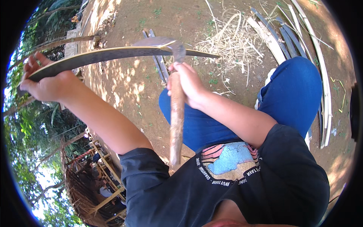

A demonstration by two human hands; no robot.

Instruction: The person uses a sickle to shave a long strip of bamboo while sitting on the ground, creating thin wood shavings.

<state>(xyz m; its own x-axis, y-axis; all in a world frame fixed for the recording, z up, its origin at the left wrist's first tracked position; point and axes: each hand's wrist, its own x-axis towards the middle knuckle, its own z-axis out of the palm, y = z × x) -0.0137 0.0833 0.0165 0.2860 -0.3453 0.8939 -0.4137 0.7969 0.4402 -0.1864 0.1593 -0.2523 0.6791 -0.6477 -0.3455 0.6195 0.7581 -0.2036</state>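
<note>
Dark strip (pixel 109 56) ran left-right, left hand (pixel 55 85) clamped on left end; curved blade (pixel 179 52) met it nearer right hand (pixel 188 81), fingers wrapped round handle (pixel 176 117).

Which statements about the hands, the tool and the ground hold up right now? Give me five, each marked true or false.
1. The left hand holds the dark strip near one end. True.
2. The right hand grips the wooden handle of a curved blade. True.
3. Both hands are on the wooden handle. False: only the right hand is.
4. The pale shavings are neatly bundled. False: they lie scattered on the ground.
5. The person wears blue jeans. True.
</note>
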